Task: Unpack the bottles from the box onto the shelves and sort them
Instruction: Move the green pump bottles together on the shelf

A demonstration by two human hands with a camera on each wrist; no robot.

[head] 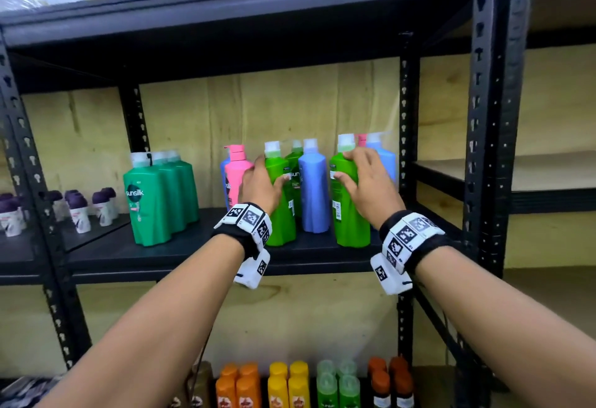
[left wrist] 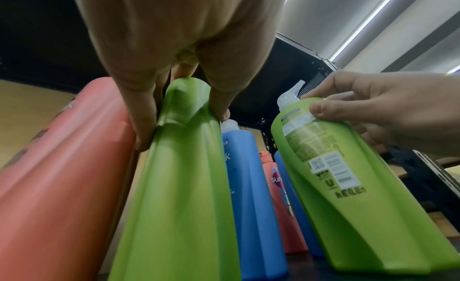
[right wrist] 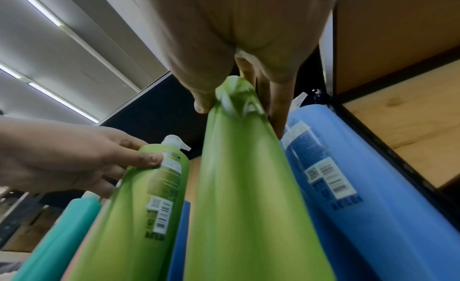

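Two light green pump bottles stand on the black middle shelf (head: 193, 246). My left hand (head: 261, 181) grips the upper body of the left green bottle (head: 282, 207), thumb on its right side; in the left wrist view the same bottle (left wrist: 184, 187) runs up between my fingers. My right hand (head: 364, 178) grips the right green bottle (head: 350, 210) near its shoulder, seen close in the right wrist view (right wrist: 248, 187). A blue bottle (head: 313, 188) stands between them, a pink one (head: 234, 175) left of my left hand, another blue one (head: 385, 159) behind my right hand.
Dark green Sunsilk bottles (head: 154, 194) stand in a row at the shelf's left. Small purple-capped bottles (head: 77, 210) fill the neighbouring shelf. Orange, yellow, green and brown bottles (head: 290, 385) sit on the shelf below. A black upright post (head: 408, 149) stands right of the bottles.
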